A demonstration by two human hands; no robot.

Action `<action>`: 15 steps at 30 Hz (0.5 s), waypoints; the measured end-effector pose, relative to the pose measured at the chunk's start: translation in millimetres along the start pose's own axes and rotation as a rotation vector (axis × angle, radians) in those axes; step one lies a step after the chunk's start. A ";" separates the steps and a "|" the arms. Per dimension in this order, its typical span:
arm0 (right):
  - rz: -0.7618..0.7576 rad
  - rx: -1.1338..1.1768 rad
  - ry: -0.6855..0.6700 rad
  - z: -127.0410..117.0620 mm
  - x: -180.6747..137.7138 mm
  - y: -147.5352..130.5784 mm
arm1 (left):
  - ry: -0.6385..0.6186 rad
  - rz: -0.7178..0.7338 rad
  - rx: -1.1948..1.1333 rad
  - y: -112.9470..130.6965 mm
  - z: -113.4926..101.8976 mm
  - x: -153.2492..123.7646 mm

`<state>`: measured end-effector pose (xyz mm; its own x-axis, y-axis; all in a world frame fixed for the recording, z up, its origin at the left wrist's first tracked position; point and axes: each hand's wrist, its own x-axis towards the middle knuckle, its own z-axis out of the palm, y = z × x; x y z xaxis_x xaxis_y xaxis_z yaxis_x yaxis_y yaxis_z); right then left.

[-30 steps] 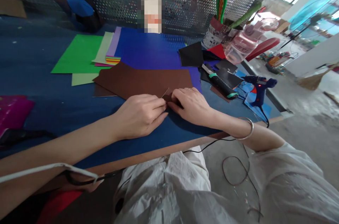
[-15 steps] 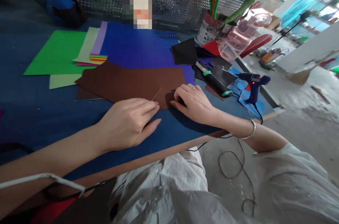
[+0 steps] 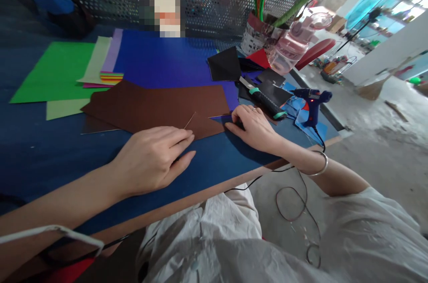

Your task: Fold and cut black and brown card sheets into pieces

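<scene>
My left hand [image 3: 152, 158] rests on the blue table [image 3: 40, 158], its fingers pinched on a thin wire [image 3: 189, 120] that sticks up over the near edge of a brown sheet [image 3: 154, 107]. My right hand [image 3: 252, 127] lies to the right, fingers curled over something small and dark at the sheet's corner; I cannot make out what it is. A silver bangle [image 3: 317, 165] sits on my right wrist.
Green [image 3: 53, 71], pale and blue [image 3: 160, 58] sheets lie behind the brown one. A utility knife [image 3: 264, 98], black pieces and a blue glue gun [image 3: 310, 100] lie right. A paper-covered pot and a clear jug [image 3: 290, 49] stand by the perforated screen.
My hands have drawn apart: the left slid back left with the wire, the right shifted right. The view has swung, so the table's things appear further left.
</scene>
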<state>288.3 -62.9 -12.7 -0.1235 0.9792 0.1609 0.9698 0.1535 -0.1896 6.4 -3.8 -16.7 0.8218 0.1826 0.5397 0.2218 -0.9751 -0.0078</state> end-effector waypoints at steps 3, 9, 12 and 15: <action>0.028 0.013 0.025 0.0 -3.4 4.4 | 0.000 0.033 0.050 0.3 -0.4 2.3; 0.009 0.190 0.040 -9.1 5.4 -8.2 | 0.008 0.056 0.084 0.1 -0.9 4.3; -0.079 0.228 0.028 -9.0 17.0 -29.2 | -0.006 0.045 0.092 0.4 -1.9 3.9; -0.159 0.156 -0.045 -2.5 25.5 -52.5 | -0.032 0.026 0.092 1.5 -3.9 3.9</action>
<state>234.8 -46.3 3.8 -0.2847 0.9456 0.1576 0.8937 0.3213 -0.3131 7.9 -5.0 -11.3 0.8441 0.1632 0.5107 0.2464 -0.9641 -0.0991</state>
